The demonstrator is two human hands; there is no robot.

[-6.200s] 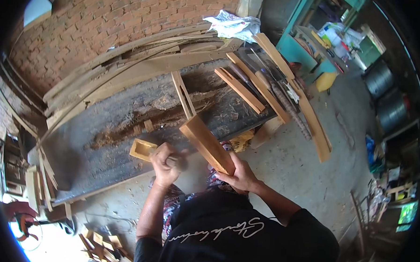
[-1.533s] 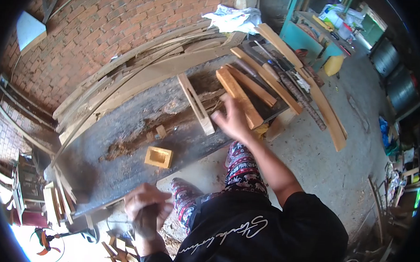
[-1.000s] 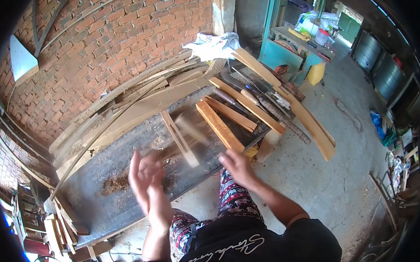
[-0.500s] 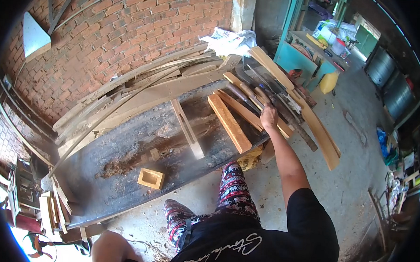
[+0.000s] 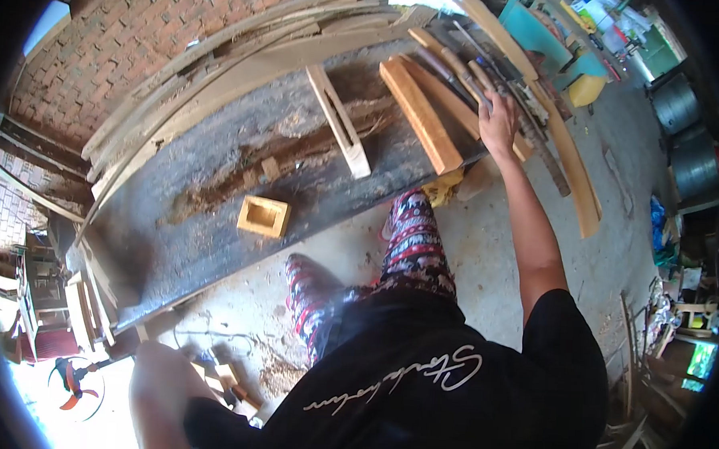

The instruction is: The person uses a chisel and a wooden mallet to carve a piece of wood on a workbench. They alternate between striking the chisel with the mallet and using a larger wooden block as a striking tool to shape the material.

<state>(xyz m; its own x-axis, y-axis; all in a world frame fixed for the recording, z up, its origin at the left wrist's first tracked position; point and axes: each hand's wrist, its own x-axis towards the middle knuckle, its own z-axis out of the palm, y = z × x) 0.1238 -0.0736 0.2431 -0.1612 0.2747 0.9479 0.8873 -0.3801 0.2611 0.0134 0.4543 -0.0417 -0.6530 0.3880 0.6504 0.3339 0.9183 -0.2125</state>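
Note:
My right hand (image 5: 499, 122) reaches over the right end of the bench, among long tools with wooden handles (image 5: 456, 64). Its fingers are closed around a slim hand tool (image 5: 486, 106), whose kind I cannot make out. Just left of that hand, a thick orange-brown wood bar (image 5: 420, 115) lies slanted, with another board (image 5: 447, 92) behind it. Farther left is a pale slotted wood piece (image 5: 338, 123). A small hollow wooden block (image 5: 263, 217) sits near the bench's front edge. My left arm (image 5: 164, 392) bends at the lower left, its hand out of view.
The dark, worn bench (image 5: 206, 254) has a rough, gouged hollow along its middle. Long planks (image 5: 246, 59) lie along its back by the brick wall (image 5: 142, 54). A long board (image 5: 574, 174) juts past the right end. A fan (image 5: 76, 385) stands at the lower left.
The view has tilted down, so the bench sits higher in the picture. My right hand stays among the tools, and a slim tool now shows at its fingers.

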